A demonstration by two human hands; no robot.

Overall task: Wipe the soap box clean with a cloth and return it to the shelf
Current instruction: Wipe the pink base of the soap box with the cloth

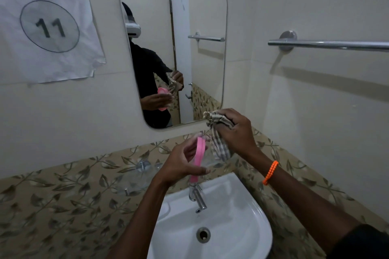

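The pink soap box [199, 154] was held on edge above the white sink [248, 202], gripped between the thumb and curled fingers of the left hand [182, 166]. A checked cloth [219, 132] was clutched in the right hand [235, 130], touching the box

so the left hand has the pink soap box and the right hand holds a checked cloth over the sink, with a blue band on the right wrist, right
Not quite: the band on the right wrist is orange, not blue, as the head view shows. The rest stands: the left hand holds the pink soap box and the right hand holds the checked cloth over the sink.
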